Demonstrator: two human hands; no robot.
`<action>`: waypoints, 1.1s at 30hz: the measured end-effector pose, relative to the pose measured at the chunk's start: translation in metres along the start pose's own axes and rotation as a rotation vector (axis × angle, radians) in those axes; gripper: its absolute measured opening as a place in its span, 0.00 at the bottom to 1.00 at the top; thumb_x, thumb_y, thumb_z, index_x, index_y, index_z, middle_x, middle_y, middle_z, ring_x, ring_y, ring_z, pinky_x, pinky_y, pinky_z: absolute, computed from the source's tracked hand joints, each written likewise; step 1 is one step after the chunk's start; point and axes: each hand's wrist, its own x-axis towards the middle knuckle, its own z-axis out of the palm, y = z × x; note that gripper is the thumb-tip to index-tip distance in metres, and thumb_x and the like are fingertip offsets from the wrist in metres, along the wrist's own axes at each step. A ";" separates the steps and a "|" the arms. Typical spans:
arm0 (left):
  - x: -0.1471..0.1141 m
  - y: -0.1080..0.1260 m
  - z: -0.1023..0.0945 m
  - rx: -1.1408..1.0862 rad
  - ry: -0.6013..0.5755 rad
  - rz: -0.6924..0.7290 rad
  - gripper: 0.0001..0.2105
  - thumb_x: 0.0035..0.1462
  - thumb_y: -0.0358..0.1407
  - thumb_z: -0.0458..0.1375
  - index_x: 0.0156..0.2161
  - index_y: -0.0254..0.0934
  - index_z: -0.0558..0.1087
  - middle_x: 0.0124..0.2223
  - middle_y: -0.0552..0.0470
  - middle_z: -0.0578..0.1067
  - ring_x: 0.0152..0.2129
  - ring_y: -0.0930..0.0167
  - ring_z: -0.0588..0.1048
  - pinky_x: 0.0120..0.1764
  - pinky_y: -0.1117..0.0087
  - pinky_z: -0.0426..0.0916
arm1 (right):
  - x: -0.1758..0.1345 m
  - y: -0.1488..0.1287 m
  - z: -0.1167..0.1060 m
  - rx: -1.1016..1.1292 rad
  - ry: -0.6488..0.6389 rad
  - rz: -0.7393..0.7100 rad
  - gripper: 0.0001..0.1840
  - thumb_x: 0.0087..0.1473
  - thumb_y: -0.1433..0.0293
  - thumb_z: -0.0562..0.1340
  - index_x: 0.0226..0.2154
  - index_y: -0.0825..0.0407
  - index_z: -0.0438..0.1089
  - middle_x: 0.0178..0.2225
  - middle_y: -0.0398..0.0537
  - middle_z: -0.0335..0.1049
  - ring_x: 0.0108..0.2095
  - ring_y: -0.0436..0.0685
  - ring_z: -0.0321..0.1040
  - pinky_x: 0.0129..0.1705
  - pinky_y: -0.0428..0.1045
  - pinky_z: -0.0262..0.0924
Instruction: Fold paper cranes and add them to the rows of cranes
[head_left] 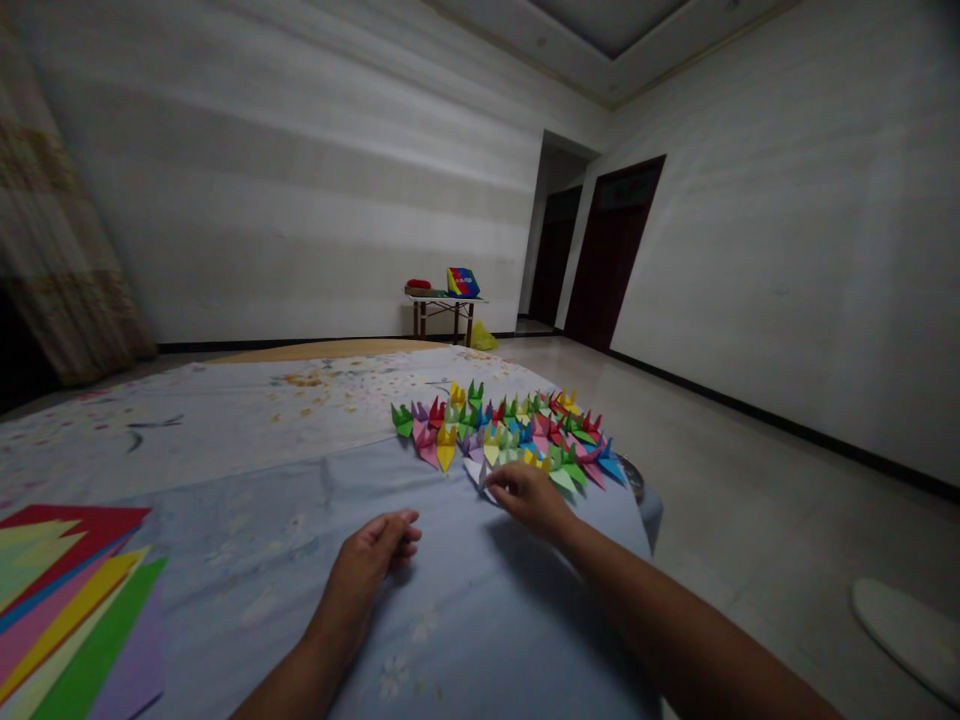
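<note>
So the right hand (529,497) has its grip pinched, thumb and fingertips, on a white paper crane (475,474), which sits low over the tabletop (450,610) or on it, hard to say which. My read is that the step in hand is positioning this one bird; can't tell whether it's being put down or picked up. Seems like the next move calls for a light touch, keeping the crane steady without creasing it or bumping its neighbours.

As for which way it points: the long axis looks slanted, one tip poking away from the grip, far and left, the other end tucked near the fingers. Another point sticks up in the middle. No idea which end is the head.

Left and nearer than that grip, the left hand (375,545) hangs loosely curled; can't tell if anything's inside, nothing shows. Just beyond the grip and off to its right there's a crowd of coloured paper cranes (446,450), packed close. Way out left of both hands are fanned coloured paper sheets (97,625). Far past everything, a small table (444,299) with a bright box (463,282) on it.
</note>
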 end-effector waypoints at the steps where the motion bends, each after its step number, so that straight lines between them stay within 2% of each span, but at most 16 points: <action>1: 0.000 0.000 0.000 0.007 0.002 0.006 0.24 0.38 0.52 0.62 0.32 0.31 0.76 0.28 0.47 0.76 0.23 0.70 0.72 0.27 0.70 0.67 | -0.003 -0.003 0.006 -0.003 -0.048 -0.030 0.08 0.47 0.75 0.59 0.31 0.54 0.73 0.28 0.46 0.71 0.28 0.50 0.65 0.32 0.44 0.57; 5: 0.000 -0.004 0.001 0.054 -0.008 0.041 0.22 0.39 0.51 0.61 0.33 0.31 0.76 0.27 0.47 0.75 0.22 0.70 0.71 0.27 0.70 0.66 | -0.005 -0.013 0.027 -0.070 -0.177 -0.042 0.09 0.48 0.73 0.58 0.32 0.51 0.73 0.29 0.46 0.72 0.29 0.50 0.66 0.33 0.43 0.56; 8: 0.000 -0.006 0.003 0.095 -0.027 0.069 0.20 0.42 0.49 0.60 0.32 0.32 0.76 0.26 0.49 0.75 0.22 0.71 0.70 0.26 0.72 0.65 | -0.001 -0.019 0.037 -0.112 -0.219 -0.032 0.09 0.48 0.73 0.58 0.32 0.50 0.73 0.29 0.46 0.72 0.31 0.51 0.66 0.33 0.43 0.56; 15: -0.001 -0.009 0.008 0.166 -0.064 0.127 0.17 0.45 0.48 0.57 0.30 0.33 0.75 0.24 0.51 0.74 0.22 0.70 0.70 0.26 0.72 0.64 | 0.001 -0.018 0.054 -0.135 -0.166 -0.016 0.09 0.51 0.71 0.57 0.34 0.52 0.72 0.32 0.48 0.70 0.34 0.52 0.66 0.37 0.44 0.57; 21: -0.006 -0.009 0.012 0.169 -0.088 0.182 0.16 0.46 0.47 0.55 0.26 0.34 0.74 0.23 0.52 0.73 0.21 0.71 0.69 0.26 0.73 0.62 | -0.007 -0.017 0.057 -0.115 -0.115 -0.076 0.08 0.53 0.71 0.57 0.33 0.52 0.71 0.32 0.48 0.68 0.35 0.52 0.65 0.38 0.45 0.58; 26: -0.007 -0.010 0.014 0.154 -0.076 0.162 0.16 0.46 0.47 0.55 0.28 0.34 0.75 0.22 0.52 0.73 0.20 0.71 0.69 0.23 0.73 0.61 | -0.009 -0.017 0.057 -0.132 -0.105 -0.105 0.08 0.54 0.72 0.56 0.33 0.52 0.70 0.32 0.48 0.67 0.34 0.52 0.64 0.37 0.45 0.58; 33: -0.008 -0.006 0.011 0.163 -0.082 0.122 0.16 0.46 0.46 0.55 0.29 0.34 0.75 0.23 0.51 0.74 0.21 0.70 0.69 0.25 0.73 0.62 | -0.008 -0.016 0.058 -0.153 -0.101 -0.110 0.07 0.54 0.71 0.56 0.32 0.52 0.69 0.32 0.48 0.67 0.34 0.52 0.64 0.38 0.45 0.57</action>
